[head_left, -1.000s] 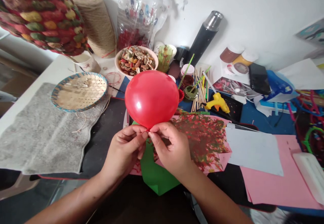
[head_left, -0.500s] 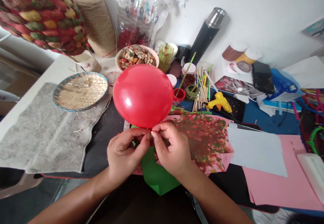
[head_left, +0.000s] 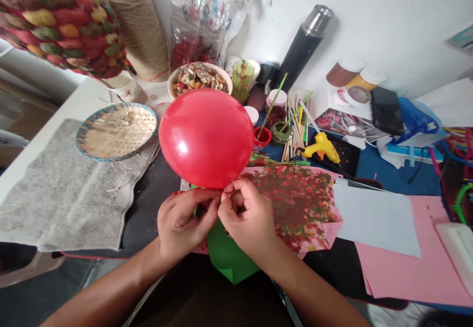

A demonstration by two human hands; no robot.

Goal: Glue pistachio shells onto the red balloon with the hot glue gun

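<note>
A round, inflated red balloon [head_left: 207,137] stands above my two hands, its neck pointing down toward me. My left hand [head_left: 186,221] pinches the neck from the left between thumb and fingers. From the right, my right hand [head_left: 249,216] pinches the same neck, with its fingertips touching those of the left. The neck itself is almost wholly hidden by the fingers. Beneath the hands lies a green sheet [head_left: 231,258], and beside it a pink sheet smeared with brown, red and green paint [head_left: 295,204].
Left are a woven basket [head_left: 116,140] on a grey cloth [head_left: 70,194] and a bowl of shells [head_left: 201,78]. Behind stand a twine spool [head_left: 138,26], a dark flask [head_left: 305,46] and open paint jars [head_left: 261,139]. A yellow glue gun [head_left: 322,148] and white paper [head_left: 377,216] lie right.
The balloon has shifted slightly left and tilted a little. My right hand's fingers have curled in more tightly at the neck, while my left hand has hardly moved.
</note>
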